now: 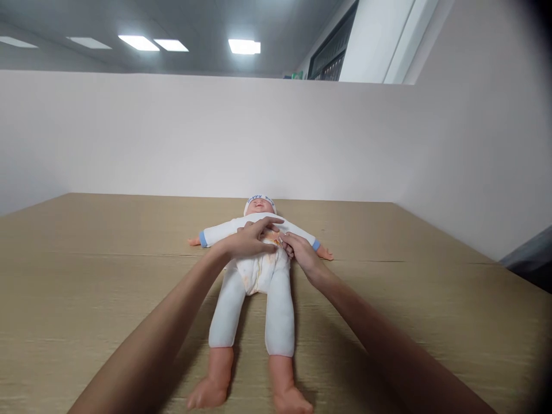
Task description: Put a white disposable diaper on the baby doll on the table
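Observation:
A baby doll (pixel 279 310) in white clothes with blue cuffs lies on its back, feet toward me and arms spread. Its cap bears blue lettering. Around its hips is a white diaper (pixel 257 270) with orange and yellow marks. My left hand (pixel 252 237) rests across the doll's belly at the diaper's top edge, fingers apart and pointing right. At the right side of the waist, my right hand (pixel 299 247) has its thumb and fingers pinched together on the diaper's edge. The fingers partly hide the waistband.
The doll lies on a wooden table (pixel 129 310) with a seam running across it. A pale partition wall (pixel 194 132) stands along the far edge, and another wall rises at the right. A dark object (pixel 530 259) sits beyond the table's right edge.

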Motion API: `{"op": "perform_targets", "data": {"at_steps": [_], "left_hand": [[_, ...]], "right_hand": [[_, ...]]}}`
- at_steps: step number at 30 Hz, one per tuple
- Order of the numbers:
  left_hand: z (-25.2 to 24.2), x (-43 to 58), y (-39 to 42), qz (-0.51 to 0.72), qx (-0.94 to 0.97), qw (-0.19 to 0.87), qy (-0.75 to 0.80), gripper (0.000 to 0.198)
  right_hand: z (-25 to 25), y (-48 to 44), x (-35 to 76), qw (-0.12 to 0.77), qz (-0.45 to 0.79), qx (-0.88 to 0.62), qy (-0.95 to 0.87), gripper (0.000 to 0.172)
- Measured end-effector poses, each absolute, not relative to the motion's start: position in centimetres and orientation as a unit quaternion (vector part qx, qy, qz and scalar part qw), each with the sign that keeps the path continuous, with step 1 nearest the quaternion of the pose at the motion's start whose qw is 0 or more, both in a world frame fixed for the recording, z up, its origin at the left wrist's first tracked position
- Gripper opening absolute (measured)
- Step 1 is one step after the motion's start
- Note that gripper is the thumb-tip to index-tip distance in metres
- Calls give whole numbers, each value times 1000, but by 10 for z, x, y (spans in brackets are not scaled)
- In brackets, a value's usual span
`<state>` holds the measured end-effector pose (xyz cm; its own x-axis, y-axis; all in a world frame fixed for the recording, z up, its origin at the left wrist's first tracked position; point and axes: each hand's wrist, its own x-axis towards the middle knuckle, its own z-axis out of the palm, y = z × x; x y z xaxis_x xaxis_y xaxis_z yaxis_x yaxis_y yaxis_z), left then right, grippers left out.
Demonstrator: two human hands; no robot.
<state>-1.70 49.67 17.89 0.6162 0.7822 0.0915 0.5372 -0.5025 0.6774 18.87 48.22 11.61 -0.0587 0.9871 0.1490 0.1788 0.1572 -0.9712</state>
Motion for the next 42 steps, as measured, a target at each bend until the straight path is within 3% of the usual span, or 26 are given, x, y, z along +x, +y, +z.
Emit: {"op": "perform_targets", "data": {"at_steps": [4,16,24,29,32,37,42], "left_hand": [[179,-17,495,215,843,315,379,88],[182,-16,491,202,840,300,405,78],[180,-18,492,207,821,350,400,75],[179,-18,489,226,810,370,394,72],[169,-17,484,317,776,371,398,68],[139,-32,469,508,703,262,422,37],[102,-86,451,457,700,135,532,28]], "right_hand": [[116,477,184,476,400,-508,-596,49],[103,458,183,505,367,-498,-602,46],[87,413,181,522,47,-492,-695,26],[88,417,181,509,67,-450,-731,33],[84,419,182,502,93,-446,-735,40],[79,419,183,516,119,-450,-719,45],[84,420,183,496,87,-437,-745,45]]}}
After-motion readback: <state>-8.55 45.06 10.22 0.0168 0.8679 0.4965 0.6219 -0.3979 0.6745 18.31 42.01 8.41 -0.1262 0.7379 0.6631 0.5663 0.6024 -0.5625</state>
